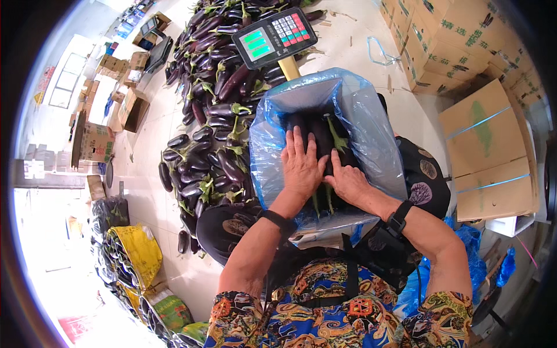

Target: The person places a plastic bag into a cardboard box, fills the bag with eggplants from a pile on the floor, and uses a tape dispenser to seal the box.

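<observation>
Both hands are inside a box lined with a blue plastic bag (374, 126), whose film is folded out over the rim. My left hand (301, 163) lies flat, palm down, on dark eggplants (320, 130) in the box, fingers slightly apart. Beside it, my right hand (348, 177) rests on the eggplants with its index finger stretched toward a green calyx (340, 141). The two thumbs are close together. Green stems (329, 200) show below the hands. At the box's far side rises a scale display (275, 38) with a keypad and lit green readouts.
A large heap of eggplants (209, 161) covers the floor on the left. Printed cartons (461, 39) are stacked at the far right, with flattened cardboard (487, 152) tied by blue strap nearer. Yellow sacks (138, 252) stand at lower left; blue plastic (472, 248) lies at right.
</observation>
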{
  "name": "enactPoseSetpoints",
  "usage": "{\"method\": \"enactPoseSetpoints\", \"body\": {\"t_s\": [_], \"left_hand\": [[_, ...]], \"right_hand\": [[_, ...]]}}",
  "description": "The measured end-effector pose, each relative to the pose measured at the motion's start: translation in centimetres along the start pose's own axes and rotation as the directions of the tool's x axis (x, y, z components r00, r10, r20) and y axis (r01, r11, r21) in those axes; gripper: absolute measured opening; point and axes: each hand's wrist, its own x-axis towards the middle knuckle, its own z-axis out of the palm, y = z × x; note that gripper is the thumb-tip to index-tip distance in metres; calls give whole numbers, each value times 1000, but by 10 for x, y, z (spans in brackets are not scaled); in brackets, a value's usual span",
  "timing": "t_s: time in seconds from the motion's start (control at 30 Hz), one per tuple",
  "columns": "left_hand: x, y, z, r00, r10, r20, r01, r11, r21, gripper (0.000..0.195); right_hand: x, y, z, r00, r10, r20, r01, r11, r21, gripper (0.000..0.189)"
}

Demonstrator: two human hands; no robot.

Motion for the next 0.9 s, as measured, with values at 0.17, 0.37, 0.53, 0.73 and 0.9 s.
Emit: {"method": "enactPoseSetpoints", "body": {"t_s": [0.17, 0.37, 0.53, 0.73, 0.9], "left_hand": [[-4, -13, -3, 999, -10, 36, 12, 998, -68, 72], [-2, -28, -2, 993, -8, 120, 34, 974, -222, 60], [2, -28, -8, 993, -12, 120, 54, 934, -354, 58], [11, -29, -22, 973, -216, 86, 223, 764, -605, 48], [87, -59, -89, 826, -516, -227, 198, 643, -740, 35]], "right_hand": [[-6, 0, -7, 995, -64, -75, 59, 997, -57, 76], [-2, -5, -4, 872, -392, -292, 359, 920, -160, 75], [11, -2, 3, 812, -533, -238, 483, 843, -237, 84], [15, -2, 4, 807, -578, -121, 510, 785, -352, 84], [15, 7, 3, 813, -569, -128, 519, 805, -287, 84]]}}
